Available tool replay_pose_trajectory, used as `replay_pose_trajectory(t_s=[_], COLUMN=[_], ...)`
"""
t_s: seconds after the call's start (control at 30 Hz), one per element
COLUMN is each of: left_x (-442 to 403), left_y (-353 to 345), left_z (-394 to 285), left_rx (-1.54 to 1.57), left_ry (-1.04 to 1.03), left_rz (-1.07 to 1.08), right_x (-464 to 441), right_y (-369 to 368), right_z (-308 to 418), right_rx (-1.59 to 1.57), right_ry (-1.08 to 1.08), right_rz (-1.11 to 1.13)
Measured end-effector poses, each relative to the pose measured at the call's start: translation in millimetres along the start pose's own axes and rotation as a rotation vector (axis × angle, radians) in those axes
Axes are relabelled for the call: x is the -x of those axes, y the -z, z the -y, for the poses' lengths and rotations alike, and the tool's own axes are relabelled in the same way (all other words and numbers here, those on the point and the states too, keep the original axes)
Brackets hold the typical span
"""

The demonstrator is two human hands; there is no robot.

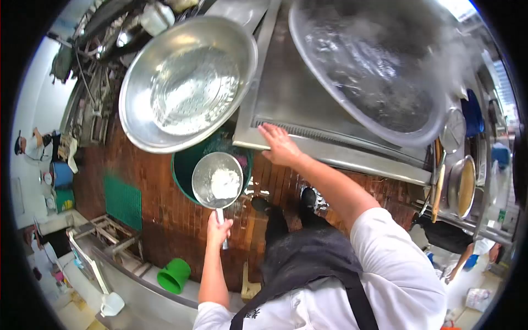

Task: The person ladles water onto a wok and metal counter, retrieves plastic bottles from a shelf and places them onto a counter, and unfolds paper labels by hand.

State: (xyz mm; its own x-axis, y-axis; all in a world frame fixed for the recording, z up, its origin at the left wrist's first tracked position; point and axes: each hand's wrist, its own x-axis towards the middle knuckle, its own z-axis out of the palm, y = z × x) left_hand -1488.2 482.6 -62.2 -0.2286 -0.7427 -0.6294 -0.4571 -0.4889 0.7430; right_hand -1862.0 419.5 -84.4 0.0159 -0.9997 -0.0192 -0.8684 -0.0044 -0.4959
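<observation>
My left hand is wrapped round the handle of a metal strainer, with a white lump lying in its bowl. Below the strainer is a dark green tub, partly hidden by it. My right hand has its fingers spread and rests at the front edge of the steel stove, near a slotted strip, holding nothing. Behind the strainer is a large metal basin with a perforated area inside. A big steaming pot of dark liquid sits on the stove.
At the right are a round skimmer and a metal bowl. A bright green bucket and a wooden frame are at lower left, with a green mat on the floor. Other people appear at far left and far right.
</observation>
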Motion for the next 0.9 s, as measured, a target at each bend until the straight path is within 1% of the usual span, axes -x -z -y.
replay_pose_trajectory(t_s=[0.03, 0.1, 0.17, 0.2, 0.23, 0.27, 0.33, 0.37, 0.5, 0.63, 0.7, 0.77, 0.8, 0.9], left_x=[16.6, 38.5, 59.5, 68.9, 73.9, 77.9, 76.6, 74.2, 64.3, 36.9, 10.2, 2.9, -8.4, -10.3], left_y=[-5.1, -18.0, -35.8, -45.6, -54.2, -63.2, -82.5, -92.8, -141.3, -192.0, -210.7, -237.4, -244.3, -277.0], left_z=[-21.5, -56.5, -97.6, -122.6, -143.2, -161.5, -193.3, -213.2, -298.3, -361.9, -384.1, -411.9, -419.5, -455.1], left_rx=[0.0, -0.028, -0.018, 0.032, 0.017, 0.001, -0.039, -0.085, -0.204, -0.373, -0.523, -0.681, -0.76, -0.967], left_ry=[-0.005, -0.056, -0.104, -0.109, -0.154, -0.196, -0.289, -0.311, -0.389, -0.476, -0.506, -0.53, -0.589, -0.495], left_rz=[0.007, 0.001, 0.011, 0.036, 0.043, 0.052, 0.068, 0.066, 0.139, 0.141, 0.088, 0.034, 0.01, -0.064], right_x=[12.5, 46.9, 92.2, 117.2, 142.2, 167.1, 214.5, 235.8, 309.0, 357.0, 369.8, 380.9, 386.0, 397.0], right_y=[7.0, 36.8, 66.4, 79.8, 91.8, 99.0, 100.3, 102.4, 106.4, 118.0, 124.1, 130.7, 135.8, 142.6], right_z=[0.9, 9.6, 8.3, 5.6, -0.9, -9.7, -34.0, -44.0, -75.7, -87.6, -93.7, -97.8, -100.5, -111.2], right_rx=[-0.046, -0.107, -0.244, -0.267, -0.281, -0.302, -0.292, -0.292, -0.301, -0.303, -0.292, -0.285, -0.293, -0.304], right_ry=[0.018, 0.048, 0.158, 0.149, 0.142, 0.104, -0.043, -0.121, -0.305, -0.396, -0.42, -0.444, -0.446, -0.507], right_rz=[-0.078, -0.136, -0.22, -0.229, -0.247, -0.274, -0.312, -0.325, -0.429, -0.479, -0.509, -0.53, -0.55, -0.604])
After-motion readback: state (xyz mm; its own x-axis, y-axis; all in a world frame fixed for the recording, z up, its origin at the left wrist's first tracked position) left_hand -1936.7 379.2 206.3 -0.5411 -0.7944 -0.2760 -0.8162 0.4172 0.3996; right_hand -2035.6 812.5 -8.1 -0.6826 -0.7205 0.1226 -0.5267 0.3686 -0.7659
